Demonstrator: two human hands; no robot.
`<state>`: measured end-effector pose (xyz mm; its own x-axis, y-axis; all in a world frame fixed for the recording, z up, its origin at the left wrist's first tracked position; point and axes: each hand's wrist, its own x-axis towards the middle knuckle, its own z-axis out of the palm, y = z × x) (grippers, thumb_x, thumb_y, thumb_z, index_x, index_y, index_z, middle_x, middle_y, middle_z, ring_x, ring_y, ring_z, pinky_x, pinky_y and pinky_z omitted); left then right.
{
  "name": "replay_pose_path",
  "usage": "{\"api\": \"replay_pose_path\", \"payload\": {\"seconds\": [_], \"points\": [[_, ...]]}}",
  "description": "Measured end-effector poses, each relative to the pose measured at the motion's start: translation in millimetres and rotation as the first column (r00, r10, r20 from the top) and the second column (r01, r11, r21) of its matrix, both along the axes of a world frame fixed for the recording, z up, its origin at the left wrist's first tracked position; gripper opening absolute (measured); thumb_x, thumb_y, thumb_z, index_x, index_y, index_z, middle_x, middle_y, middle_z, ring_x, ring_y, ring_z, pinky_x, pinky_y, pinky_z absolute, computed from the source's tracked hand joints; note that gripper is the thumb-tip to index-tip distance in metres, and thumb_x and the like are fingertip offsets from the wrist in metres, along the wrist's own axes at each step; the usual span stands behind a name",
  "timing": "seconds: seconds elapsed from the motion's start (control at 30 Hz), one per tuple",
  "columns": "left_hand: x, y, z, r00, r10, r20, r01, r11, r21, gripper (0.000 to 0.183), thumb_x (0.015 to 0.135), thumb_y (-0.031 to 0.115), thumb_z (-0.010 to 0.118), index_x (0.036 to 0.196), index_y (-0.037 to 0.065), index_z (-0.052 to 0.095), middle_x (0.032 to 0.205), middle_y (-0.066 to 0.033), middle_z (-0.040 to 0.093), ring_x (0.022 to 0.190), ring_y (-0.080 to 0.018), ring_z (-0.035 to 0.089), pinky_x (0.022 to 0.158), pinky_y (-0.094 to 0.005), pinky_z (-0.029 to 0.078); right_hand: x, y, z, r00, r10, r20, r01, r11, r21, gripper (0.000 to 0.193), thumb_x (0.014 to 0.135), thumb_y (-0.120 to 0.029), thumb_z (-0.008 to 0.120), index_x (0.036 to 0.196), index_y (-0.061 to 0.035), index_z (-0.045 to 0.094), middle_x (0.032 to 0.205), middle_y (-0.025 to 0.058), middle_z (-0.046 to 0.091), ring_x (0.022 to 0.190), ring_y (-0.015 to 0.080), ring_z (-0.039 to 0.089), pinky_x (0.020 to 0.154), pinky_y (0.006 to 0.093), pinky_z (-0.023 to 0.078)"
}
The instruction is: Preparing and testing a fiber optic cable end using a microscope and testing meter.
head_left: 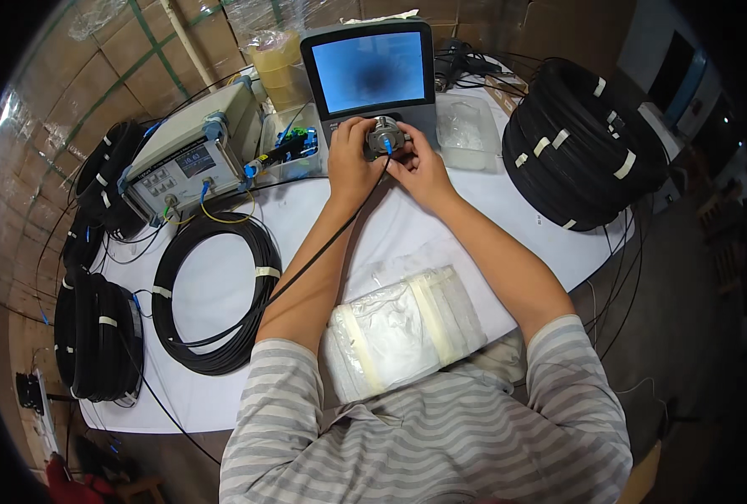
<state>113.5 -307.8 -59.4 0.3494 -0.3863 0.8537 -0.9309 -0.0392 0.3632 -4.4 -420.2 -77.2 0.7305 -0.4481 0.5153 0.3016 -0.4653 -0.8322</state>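
A grey inspection device with a lit blue screen (374,71) stands at the far side of the white table (214,294). On its front sits a round metal port (383,134). My left hand (352,160) cups that port from the left. My right hand (419,164) pinches a blue cable connector (387,146) at the port. A thin black cable (306,260) runs from the connector down to a black cable coil (214,294) lying on the table at my left.
A grey test instrument (190,151) with blue plugs stands at the back left. A big stack of black cable coils (579,143) fills the right. More coils (96,336) hang at the left edge. A taped bundle of plastic bags (403,328) lies near me.
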Motion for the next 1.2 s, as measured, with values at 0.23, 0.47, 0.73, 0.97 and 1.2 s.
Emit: {"api": "replay_pose_path", "payload": {"seconds": [0.23,0.47,0.73,0.97,1.2], "points": [[-0.8,6.0,7.5,0.998,-0.060,-0.014,0.061,0.997,0.054,0.069,0.062,-0.001,0.080,0.128,0.010,0.063,0.122,-0.0106,0.060,0.111,-0.0345,0.058,0.093,-0.0428,0.051,0.9,-1.3,-4.5,1.000,-0.010,-0.009,0.010,1.000,0.007,0.068,0.089,-0.015,0.077,0.145,-0.0053,0.039,0.105,0.0109,0.069,0.083,0.0165,0.068,0.075,0.0307,0.056],[-3.2,3.5,5.4,0.999,-0.041,-0.027,0.042,0.999,0.035,0.061,0.064,0.000,0.078,0.123,0.009,0.065,0.120,-0.0100,0.061,0.111,-0.0344,0.059,0.092,-0.0422,0.051,-0.9,-2.1,-3.9,0.999,-0.040,-0.016,0.039,0.998,-0.052,0.069,0.088,-0.017,0.077,0.145,-0.0050,0.039,0.104,0.0114,0.070,0.083,0.0171,0.069,0.075,0.0309,0.056],[-3.7,3.2,4.5,1.000,-0.018,-0.010,0.019,0.999,0.029,0.063,0.063,0.000,0.079,0.124,0.008,0.064,0.121,-0.0111,0.060,0.111,-0.0352,0.058,0.094,-0.0434,0.050,0.3,-0.4,-3.7,1.000,-0.031,-0.001,0.031,0.999,-0.023,0.065,0.088,-0.017,0.077,0.140,-0.0032,0.041,0.104,0.0114,0.070,0.082,0.0156,0.069,0.072,0.0297,0.056],[-1.7,5.9,7.9,0.997,-0.065,-0.035,0.068,0.994,0.081,0.067,0.063,0.000,0.080,0.127,0.010,0.063,0.121,-0.0113,0.059,0.111,-0.0348,0.057,0.094,-0.0427,0.050,4.2,-4.6,-7.7,1.000,-0.012,0.029,0.012,1.000,-0.010,0.065,0.087,-0.016,0.079,0.138,-0.0030,0.041,0.104,0.0107,0.070,0.080,0.0145,0.068,0.072,0.0288,0.055],[-4.7,2.3,2.5,0.999,-0.027,-0.016,0.028,0.999,0.035,0.067,0.062,0.000,0.080,0.126,0.010,0.064,0.118,-0.0114,0.059,0.111,-0.0347,0.057,0.093,-0.0424,0.050,1.0,-4.1,-6.7,1.000,-0.009,0.028,0.009,1.000,0.019,0.064,0.088,-0.015,0.078,0.140,-0.0051,0.043,0.102,0.0093,0.071,0.079,0.0135,0.067,0.072,0.0286,0.055]]}}
